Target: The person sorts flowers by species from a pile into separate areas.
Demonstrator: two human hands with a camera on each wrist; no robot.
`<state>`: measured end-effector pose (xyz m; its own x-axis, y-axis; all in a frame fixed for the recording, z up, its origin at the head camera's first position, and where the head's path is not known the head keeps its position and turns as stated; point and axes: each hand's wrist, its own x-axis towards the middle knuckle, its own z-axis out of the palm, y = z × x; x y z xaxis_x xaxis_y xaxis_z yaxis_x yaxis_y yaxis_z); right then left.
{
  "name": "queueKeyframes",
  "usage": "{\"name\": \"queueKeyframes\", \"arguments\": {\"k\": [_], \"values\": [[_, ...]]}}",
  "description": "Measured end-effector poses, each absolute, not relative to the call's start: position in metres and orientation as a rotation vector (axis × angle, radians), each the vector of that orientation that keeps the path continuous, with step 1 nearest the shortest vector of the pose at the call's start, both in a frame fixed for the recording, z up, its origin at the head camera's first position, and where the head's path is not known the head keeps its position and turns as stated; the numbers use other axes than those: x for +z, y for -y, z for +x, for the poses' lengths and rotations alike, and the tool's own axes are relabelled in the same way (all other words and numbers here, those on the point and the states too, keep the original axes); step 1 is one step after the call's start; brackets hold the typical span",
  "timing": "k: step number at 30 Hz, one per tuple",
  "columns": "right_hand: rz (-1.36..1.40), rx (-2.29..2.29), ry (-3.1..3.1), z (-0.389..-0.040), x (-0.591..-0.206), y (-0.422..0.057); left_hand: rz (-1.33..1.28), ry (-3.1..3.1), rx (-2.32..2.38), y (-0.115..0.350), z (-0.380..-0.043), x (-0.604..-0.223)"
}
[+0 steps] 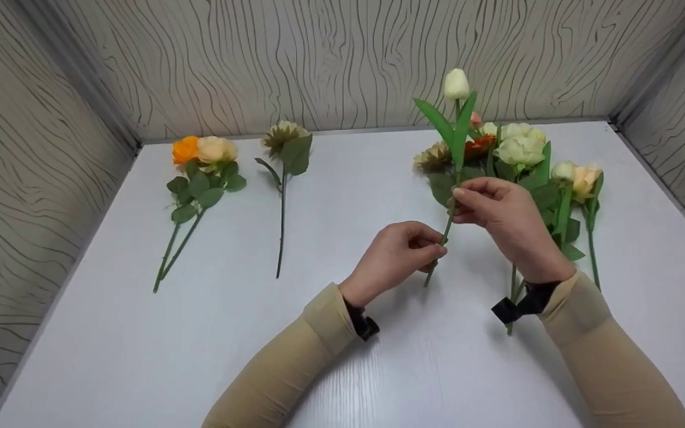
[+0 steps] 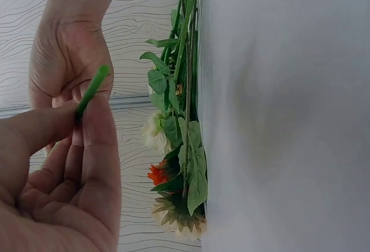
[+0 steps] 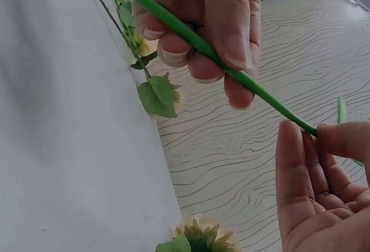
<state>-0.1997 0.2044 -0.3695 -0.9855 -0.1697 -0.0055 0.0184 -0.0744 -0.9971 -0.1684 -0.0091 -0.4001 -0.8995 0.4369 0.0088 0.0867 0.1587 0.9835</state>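
White tulip (image 1: 460, 139): raised above the table (image 1: 342, 178), bloom uppermost, stem slanting;
Left hand (image 1: 399, 255): fingers pinched together on the stem near its lower end;
Right hand (image 1: 512, 223): fingers pinching the same stem higher, below the leaves;
Mixed flowers (image 1: 521, 145): lying at the right, partly hidden from me by the right hand;
Farther left: one pale flower (image 1: 283, 139), then an orange rose (image 1: 185, 150) beside a peach rose (image 1: 216, 150)

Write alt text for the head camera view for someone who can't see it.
A left hand and a right hand hold one white tulip by its stem above a white table. An orange rose, a peach rose and a pale flower seen from behind lie on the left; mixed flowers lie on the right, partly hidden.
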Motion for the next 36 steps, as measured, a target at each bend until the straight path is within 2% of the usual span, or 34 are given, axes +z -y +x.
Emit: {"name": "queueKeyframes", "arguments": {"k": [12,27,36], "values": [[-0.093,-2.257,-1.936,-0.206,-0.374,-0.212,0.541,-2.265,1.601,0.01,-0.167,-0.403],[-0.164,-2.128,-2.062,-0.201,-0.38,-0.191,0.42,-2.186,1.705,0.02,-0.176,-0.407],[-0.261,-2.063,-2.162,-0.196,-0.366,-0.206,0.298,-2.223,1.631,0.046,-0.208,-0.401]]}}
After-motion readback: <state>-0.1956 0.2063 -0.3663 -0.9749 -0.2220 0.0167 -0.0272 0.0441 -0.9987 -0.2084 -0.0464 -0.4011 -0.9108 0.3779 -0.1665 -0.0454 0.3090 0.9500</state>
